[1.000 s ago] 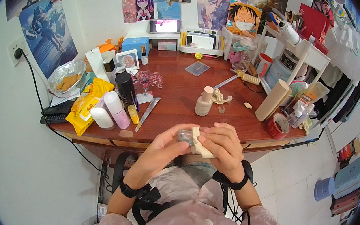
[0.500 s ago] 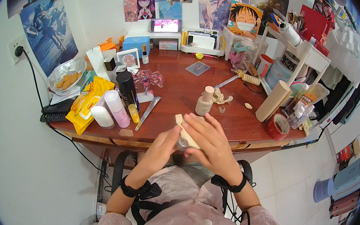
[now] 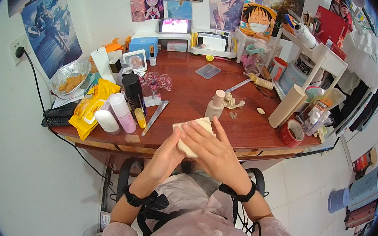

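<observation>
A flat, squarish cream-coloured piece (image 3: 186,149), which looks like soft clay, is held over the desk's front edge. My left hand (image 3: 166,154) grips its left side, the thumb along the edge. My right hand (image 3: 211,149) lies over its face with long fingers extended, pressing it against the left; whatever is beneath is hidden. Just beyond my right fingertips stands a beige bottle with a pinkish cap (image 3: 215,108). Beside that bottle lies a crumpled cream lump (image 3: 233,101).
On the left stand a yellow wipes pack (image 3: 89,111), a pink-and-white bottle (image 3: 123,114) and a black can (image 3: 133,91). A silver tube (image 3: 155,117) lies nearby. To the right are a beige cylinder (image 3: 287,106), a red tape roll (image 3: 292,133) and a white rack (image 3: 327,62).
The cream piece has turned from nearly edge-on to show its broad face. My right hand has shifted slightly, and its fingers now lie across that face.
</observation>
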`<state>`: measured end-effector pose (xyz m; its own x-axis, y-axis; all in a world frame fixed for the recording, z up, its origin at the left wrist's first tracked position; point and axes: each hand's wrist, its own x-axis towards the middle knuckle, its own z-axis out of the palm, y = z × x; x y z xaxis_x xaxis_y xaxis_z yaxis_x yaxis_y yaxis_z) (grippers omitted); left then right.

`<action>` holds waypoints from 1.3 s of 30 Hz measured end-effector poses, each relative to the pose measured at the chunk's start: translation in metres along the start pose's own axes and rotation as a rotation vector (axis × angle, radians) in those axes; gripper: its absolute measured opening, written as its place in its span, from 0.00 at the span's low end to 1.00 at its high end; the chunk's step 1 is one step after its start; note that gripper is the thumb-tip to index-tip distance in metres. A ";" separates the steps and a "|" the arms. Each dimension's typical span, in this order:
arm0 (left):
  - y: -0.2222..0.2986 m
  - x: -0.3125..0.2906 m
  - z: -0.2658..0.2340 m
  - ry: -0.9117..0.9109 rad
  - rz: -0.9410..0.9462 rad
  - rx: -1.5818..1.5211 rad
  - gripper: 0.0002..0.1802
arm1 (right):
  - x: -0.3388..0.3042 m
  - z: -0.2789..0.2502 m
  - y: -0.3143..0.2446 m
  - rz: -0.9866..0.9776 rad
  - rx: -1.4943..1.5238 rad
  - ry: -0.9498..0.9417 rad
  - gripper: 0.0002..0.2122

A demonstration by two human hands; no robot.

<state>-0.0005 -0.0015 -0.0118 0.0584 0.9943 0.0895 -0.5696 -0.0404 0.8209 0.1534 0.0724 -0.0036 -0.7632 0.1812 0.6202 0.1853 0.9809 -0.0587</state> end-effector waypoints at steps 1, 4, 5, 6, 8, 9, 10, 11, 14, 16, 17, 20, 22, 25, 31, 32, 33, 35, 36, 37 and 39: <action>0.000 -0.001 0.001 0.023 -0.008 0.038 0.31 | -0.001 -0.001 0.001 -0.051 -0.021 -0.002 0.25; 0.000 0.000 0.004 0.033 -0.016 -0.017 0.32 | -0.001 -0.002 -0.001 -0.083 0.039 0.083 0.20; 0.000 0.000 0.004 0.033 -0.017 -0.016 0.32 | -0.003 -0.002 -0.001 -0.082 0.039 0.085 0.20; 0.001 0.000 0.003 -0.018 -0.018 -0.035 0.33 | -0.007 -0.001 -0.002 -0.116 0.089 0.108 0.17; 0.004 -0.001 0.007 -0.062 -0.013 -0.035 0.34 | -0.008 -0.003 -0.004 -0.166 0.133 0.146 0.12; 0.002 0.000 0.007 -0.061 -0.014 -0.034 0.34 | -0.008 -0.003 -0.004 -0.165 0.134 0.146 0.12; 0.000 0.000 0.006 -0.060 -0.002 -0.051 0.33 | -0.009 -0.004 -0.004 -0.179 0.142 0.151 0.12; -0.001 0.001 0.005 -0.059 0.010 -0.067 0.31 | -0.010 -0.004 -0.004 -0.192 0.150 0.155 0.12; 0.003 0.001 0.008 -0.014 0.025 0.024 0.28 | -0.010 -0.004 -0.004 -0.200 0.106 0.184 0.12; 0.004 0.000 0.008 -0.016 0.018 -0.034 0.27 | -0.010 -0.005 -0.002 -0.203 0.069 0.185 0.13; 0.005 -0.001 0.008 -0.017 0.011 -0.092 0.26 | -0.011 -0.006 -0.001 -0.205 0.032 0.185 0.13; 0.010 -0.002 0.011 0.040 0.054 -0.052 0.27 | -0.010 -0.013 0.005 -0.231 0.013 0.167 0.16; 0.011 -0.004 0.007 -0.001 0.051 -0.112 0.26 | -0.011 -0.017 0.007 -0.202 0.036 0.160 0.18; 0.012 -0.005 0.007 -0.044 0.045 -0.154 0.25 | -0.012 -0.022 0.012 -0.155 0.048 0.113 0.21; 0.007 -0.004 0.002 -0.036 -0.010 -0.150 0.25 | -0.004 -0.019 0.008 -0.008 0.094 0.066 0.28; 0.007 -0.003 0.003 -0.046 -0.008 -0.148 0.25 | -0.004 -0.017 0.009 -0.016 0.096 0.046 0.32; 0.007 -0.003 0.003 -0.056 -0.006 -0.147 0.26 | -0.002 -0.015 0.007 -0.016 0.096 0.045 0.32; 0.002 -0.002 -0.002 -0.055 -0.046 -0.147 0.27 | 0.002 -0.013 0.005 -0.033 0.159 0.000 0.34; 0.000 -0.002 -0.004 -0.052 -0.086 -0.147 0.29 | 0.002 -0.013 0.005 -0.034 0.160 -0.002 0.34; 0.000 -0.002 -0.003 -0.050 -0.084 -0.148 0.29 | 0.003 -0.012 0.005 -0.039 0.159 -0.021 0.33; 0.003 -0.002 0.002 -0.057 -0.067 -0.105 0.31 | 0.003 -0.012 0.006 -0.045 0.153 -0.055 0.33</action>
<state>-0.0010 -0.0034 -0.0081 0.1439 0.9870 0.0712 -0.6451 0.0390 0.7631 0.1599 0.0780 0.0076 -0.8019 0.1368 0.5816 0.0571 0.9865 -0.1532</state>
